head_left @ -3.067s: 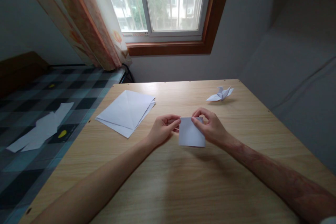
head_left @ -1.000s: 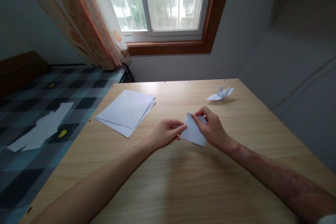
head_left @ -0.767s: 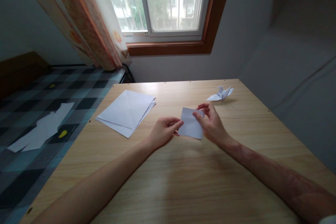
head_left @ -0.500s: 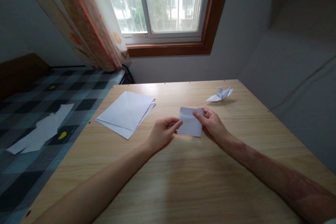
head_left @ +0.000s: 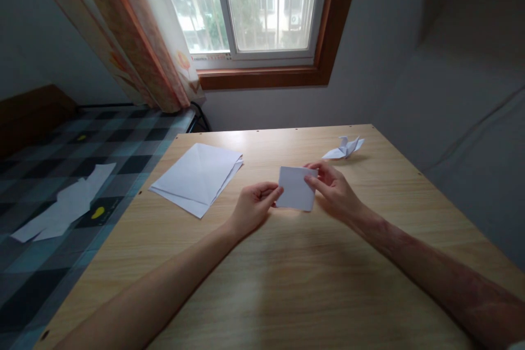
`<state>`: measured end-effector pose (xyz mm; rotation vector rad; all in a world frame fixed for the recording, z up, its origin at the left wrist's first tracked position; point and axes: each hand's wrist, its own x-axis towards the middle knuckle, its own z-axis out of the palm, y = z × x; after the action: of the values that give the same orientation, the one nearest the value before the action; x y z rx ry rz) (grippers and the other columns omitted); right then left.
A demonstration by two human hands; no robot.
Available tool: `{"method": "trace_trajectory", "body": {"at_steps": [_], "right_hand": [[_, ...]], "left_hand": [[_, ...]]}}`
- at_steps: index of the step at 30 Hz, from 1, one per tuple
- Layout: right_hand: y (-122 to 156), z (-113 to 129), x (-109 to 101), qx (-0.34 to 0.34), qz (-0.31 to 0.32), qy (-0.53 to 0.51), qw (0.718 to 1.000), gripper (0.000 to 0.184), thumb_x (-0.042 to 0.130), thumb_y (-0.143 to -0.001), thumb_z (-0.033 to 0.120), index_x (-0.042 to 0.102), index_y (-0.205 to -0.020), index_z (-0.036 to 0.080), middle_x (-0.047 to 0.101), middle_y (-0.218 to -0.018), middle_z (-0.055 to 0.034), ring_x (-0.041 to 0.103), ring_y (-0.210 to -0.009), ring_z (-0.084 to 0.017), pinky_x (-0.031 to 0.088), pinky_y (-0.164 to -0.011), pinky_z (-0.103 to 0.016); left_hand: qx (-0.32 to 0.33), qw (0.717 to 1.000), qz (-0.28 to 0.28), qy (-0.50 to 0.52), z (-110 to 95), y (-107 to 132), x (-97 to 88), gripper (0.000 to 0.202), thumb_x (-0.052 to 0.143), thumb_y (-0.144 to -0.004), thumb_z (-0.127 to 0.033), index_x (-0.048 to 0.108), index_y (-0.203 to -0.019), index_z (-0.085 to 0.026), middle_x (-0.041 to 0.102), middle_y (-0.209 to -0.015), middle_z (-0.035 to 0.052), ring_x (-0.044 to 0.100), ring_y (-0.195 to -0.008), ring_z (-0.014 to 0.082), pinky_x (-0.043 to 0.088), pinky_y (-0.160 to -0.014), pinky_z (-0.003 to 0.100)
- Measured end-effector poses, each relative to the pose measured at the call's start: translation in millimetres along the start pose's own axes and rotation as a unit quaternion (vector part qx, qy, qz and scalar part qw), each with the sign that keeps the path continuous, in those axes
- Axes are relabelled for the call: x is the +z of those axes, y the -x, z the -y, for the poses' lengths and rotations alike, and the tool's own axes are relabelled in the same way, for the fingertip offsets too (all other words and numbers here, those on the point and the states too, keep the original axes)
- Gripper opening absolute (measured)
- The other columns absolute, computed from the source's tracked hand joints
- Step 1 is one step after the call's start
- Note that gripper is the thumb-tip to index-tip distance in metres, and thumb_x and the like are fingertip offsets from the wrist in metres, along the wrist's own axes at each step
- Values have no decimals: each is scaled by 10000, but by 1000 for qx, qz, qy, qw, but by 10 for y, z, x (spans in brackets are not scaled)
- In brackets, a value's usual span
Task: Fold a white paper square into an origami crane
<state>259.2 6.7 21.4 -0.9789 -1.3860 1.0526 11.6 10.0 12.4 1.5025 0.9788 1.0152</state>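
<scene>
A small white square of folded paper (head_left: 295, 190) is held up over the table, tilted slightly. My left hand (head_left: 258, 203) pinches its left edge between thumb and fingers. On the upper right side, my right hand (head_left: 330, 188) grips the paper, thumb on the front face and fingers behind. Beyond my right hand sits a folded paper crane (head_left: 345, 147) with spread wings. Off to the left of my left hand lies a stack of creased white paper sheets (head_left: 197, 172).
The wooden table (head_left: 262, 284) fills the front. On the left, white paper strips (head_left: 68, 205) lie on a bed with a checked cover (head_left: 36, 295). An orange curtain (head_left: 139, 38) hangs beside the window (head_left: 270, 5) at the back.
The folded paper has tilted slightly and moved a little up and left. My right hand's fingers have shifted on its upper right side. The crane and the sheets have stayed in place.
</scene>
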Motion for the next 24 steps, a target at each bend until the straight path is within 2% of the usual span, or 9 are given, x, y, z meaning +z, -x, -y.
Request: {"method": "trace_trajectory", "body": {"at_steps": [1,4,6,10,13,15,19,24], "right_hand": [[-16,13,-35,1,19,20,1000,324,832,-932,535,688,-961,246,732,-1182,-54,665,-1001,-233,536,-835,-332],[-69,82,-150,28,70,46,996,390,802,-949,598,683,-887,231,701,-903,-28,621,-845,-216,497,-750,-322],[-102,155,-224,16,96,67,993,471,792,-952,625,625,-763,227,662,-817,-20,576,-782,-202,465,-723,-320],[-154,293,-348,-51,143,135,979,504,796,-955,605,610,-668,234,725,-906,-66,612,-877,-249,503,-842,-378],[-181,309,-418,-59,186,133,972,489,781,-965,590,645,-656,236,749,-968,-88,636,-913,-277,521,-851,-410],[-198,285,-458,-53,191,132,971,477,768,-972,592,678,-674,232,739,-957,-88,629,-889,-268,516,-812,-398],[-230,233,-531,-48,178,150,971,489,753,-988,603,686,-687,223,634,-782,-46,561,-752,-214,452,-701,-343],[-252,187,-568,-23,172,121,977,465,819,-934,621,699,-745,213,612,-750,-28,525,-721,-194,435,-665,-325]], "left_hand": [[1,1000,0,-2,-2,1,-2,458,818,-918,-586,860,-1028,-143,826,-908,72,726,-766,182,614,-697,281],[1,1000,4,-3,-8,5,-7,463,819,-916,-589,856,-1016,-139,816,-890,69,714,-751,177,604,-696,279],[0,1000,9,1,-13,6,-8,457,822,-915,-584,853,-1004,-137,805,-868,65,703,-743,172,590,-691,271],[-3,999,33,12,-38,16,-5,445,823,-921,-565,851,-1019,-132,797,-876,68,687,-754,169,575,-698,265],[-3,999,48,4,-66,28,-4,446,817,-925,-567,848,-984,-126,778,-853,67,656,-734,165,555,-679,264],[1,999,50,-5,-79,35,-7,440,812,-929,-564,842,-951,-126,751,-816,57,635,-722,162,535,-666,261],[6,999,48,-11,-86,39,-14,420,799,-944,-547,826,-919,-129,695,-761,32,605,-709,149,507,-665,248],[-1,999,55,-1,-91,32,-7,426,800,-937,-555,816,-899,-131,684,-754,24,596,-702,145,500,-665,246]]}}
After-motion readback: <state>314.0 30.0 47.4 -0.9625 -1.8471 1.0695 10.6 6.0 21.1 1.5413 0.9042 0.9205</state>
